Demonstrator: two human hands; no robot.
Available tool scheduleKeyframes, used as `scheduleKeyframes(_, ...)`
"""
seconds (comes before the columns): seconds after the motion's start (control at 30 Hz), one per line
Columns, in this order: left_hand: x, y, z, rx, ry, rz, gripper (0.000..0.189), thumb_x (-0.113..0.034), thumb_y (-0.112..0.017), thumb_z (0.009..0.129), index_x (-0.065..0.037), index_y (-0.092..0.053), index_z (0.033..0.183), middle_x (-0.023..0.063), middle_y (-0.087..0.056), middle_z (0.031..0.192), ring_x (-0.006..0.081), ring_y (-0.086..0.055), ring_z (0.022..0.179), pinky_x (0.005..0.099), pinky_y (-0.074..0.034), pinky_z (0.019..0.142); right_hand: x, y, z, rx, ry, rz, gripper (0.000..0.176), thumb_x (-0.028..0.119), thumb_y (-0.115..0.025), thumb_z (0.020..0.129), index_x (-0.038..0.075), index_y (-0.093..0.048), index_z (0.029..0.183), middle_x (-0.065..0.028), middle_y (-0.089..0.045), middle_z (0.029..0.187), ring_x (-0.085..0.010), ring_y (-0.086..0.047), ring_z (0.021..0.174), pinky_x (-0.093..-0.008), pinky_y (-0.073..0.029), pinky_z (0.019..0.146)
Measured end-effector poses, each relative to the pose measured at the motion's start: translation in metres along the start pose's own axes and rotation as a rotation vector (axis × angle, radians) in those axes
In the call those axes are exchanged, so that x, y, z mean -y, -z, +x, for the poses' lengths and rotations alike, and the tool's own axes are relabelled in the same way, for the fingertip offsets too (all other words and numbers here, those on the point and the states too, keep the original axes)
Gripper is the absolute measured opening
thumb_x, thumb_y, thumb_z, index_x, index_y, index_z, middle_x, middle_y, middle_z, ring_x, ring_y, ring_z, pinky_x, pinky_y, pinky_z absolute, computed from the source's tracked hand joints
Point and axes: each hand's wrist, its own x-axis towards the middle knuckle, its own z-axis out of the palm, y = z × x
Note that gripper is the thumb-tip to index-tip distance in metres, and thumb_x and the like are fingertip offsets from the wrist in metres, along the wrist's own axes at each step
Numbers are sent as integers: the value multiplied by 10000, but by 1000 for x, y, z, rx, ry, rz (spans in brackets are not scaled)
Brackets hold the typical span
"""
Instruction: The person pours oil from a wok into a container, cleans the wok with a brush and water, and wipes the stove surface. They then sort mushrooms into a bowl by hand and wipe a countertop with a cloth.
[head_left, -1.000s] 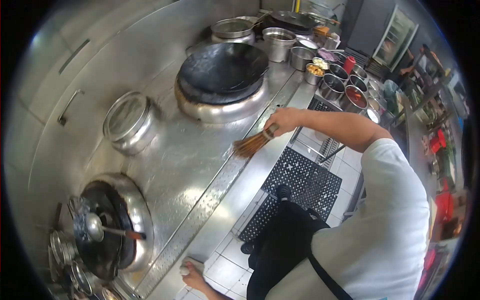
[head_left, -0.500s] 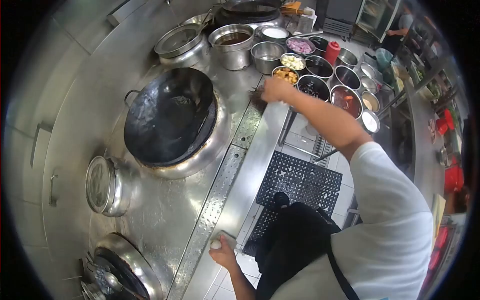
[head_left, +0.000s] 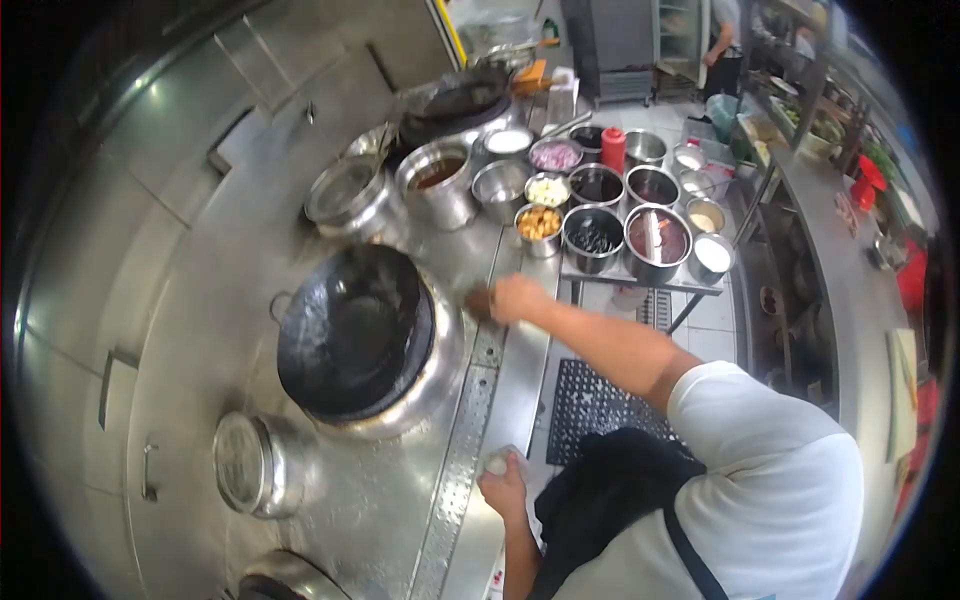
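"Brush [head_left: 479, 303] and right hand [head_left: 519, 299] have drawn back from the container of golden pieces [head_left: 540, 224], toward the front wok [head_left: 352, 330]."

"Count the items, please."

"One brush, two hands, one red bottle [head_left: 613, 150], one pot of brown liquid [head_left: 437, 183]. Two containers hold white contents: one at the back [head_left: 508, 142], one at the near right [head_left: 711, 254]."

"Other features?"

"Front wok tilted on its metal ring [head_left: 448, 345], which bounds the brush on one side; food containers cluster beyond."

"And the grip?"

"Right hand: closed round the brush, bristles blurred, pointing toward the wok side, above the worktop [head_left: 400, 500]. Left hand [head_left: 505, 488]: fingers curled round a pale object [head_left: 499, 461], at the worktop's edge."
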Motion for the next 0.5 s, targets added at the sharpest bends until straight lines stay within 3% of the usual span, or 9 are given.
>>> scheduleKeyframes(0.03, 1, 0, 6, 30, 10, 51, 683, -486, -793, 758, 160, -632, 910, 310, -643, 982, 458, -645, 943, 511, -507, 850, 8, -12, -4, 48, 26, -46, 308, 209, -569, 825, 16, -730, 1001, -215, -705, 1066, -365, -674, 1039, -452, -549, 893)
scheduleKeyframes(0.1, -5, 14, 5, 93, 1, -317, 613, -422, -798, 787, 142, -642, 967, 270, -662, 1023, 408, -658, 973, 482, -517, 848, 22, -17, -36, -28, 121, -35, 368, 313, -612, 791, 11, -727, 966, -236, -710, 990, -392, -688, 943, -470, -546, 865)
scheduleKeyframes(0.2, -17, 59, -15, 226, 153, -774, 501, -319, -783, 839, 86, -637, 1095, 208, -670, 1084, 331, -669, 1001, 441, -529, 839, 6, -8, -58, -133, 18, 160, 403, 336, -622, 783, 7, -718, 995, -262, -699, 994, -402, -682, 955, -472, -535, 888)
scheduleKeyframes(0.23, -16, 71, -18, 265, 240, -909, 471, -284, -774, 858, 63, -633, 1145, 188, -670, 1105, 305, -671, 1008, 428, -532, 835, -6, -15, -62, -299, 16, 244, 425, 359, -632, 818, 18, -703, 1061, -244, -708, 911, -338, -712, 812, -439, -585, 737)
scheduleKeyframes(0.33, 19, 81, -6, 367, 447, -1125, 484, -294, -728, 900, -24, -583, 1274, 118, -664, 1140, 260, -664, 1013, 432, -513, 865, -31, -34, -82, -134, -279, 969, 433, 391, -608, 880, 57, -684, 1145, -149, -703, 845, -248, -688, 653, -417, -572, 519)
scheduleKeyframes(0.37, 21, 90, -3, 448, 549, -1136, 490, -324, -706, 911, -66, -568, 1304, 74, -652, 1184, 232, -634, 1075, 433, -485, 915, -52, -59, -74, -118, -281, 1173, 421, 369, -619, 903, 69, -660, 1195, -101, -666, 797, -164, -607, 522, -355, -476, 345)
scheduleKeyframes(0.4, 19, 90, 2, 457, 554, -1206, 490, -333, -702, 912, -71, -569, 1303, 59, -649, 1191, 227, -623, 1094, 434, -475, 924, -58, -72, -80, -119, -272, 1238, 382, 334, -601, 935, 75, -636, 1213, -90, -669, 819, -136, -584, 515, -314, -454, 345)
scheduleKeyframes(0.47, 25, 90, 6, 481, 589, -1331, 490, -353, -695, 913, -81, -572, 1302, 31, -643, 1207, 218, -602, 1133, 436, -457, 943, -67, -91, -114, -96, -237, 1653, 358, 354, -570, 972, 86, -613, 1205, -74, -664, 830, -122, -553, 493, -270, -447, 358)
scheduleKeyframes(0.5, 37, 85, 10, 499, 539, -1364, 587, -363, -722, 880, -65, -532, 1349, 79, -626, 1234, 250, -593, 1157, 448, -473, 953, -65, -86, -140, -98, -192, 1784, 333, 362, -548, 990, 95, -611, 1179, -71, -658, 822, -114, -550, 501, -255, -447, 378)
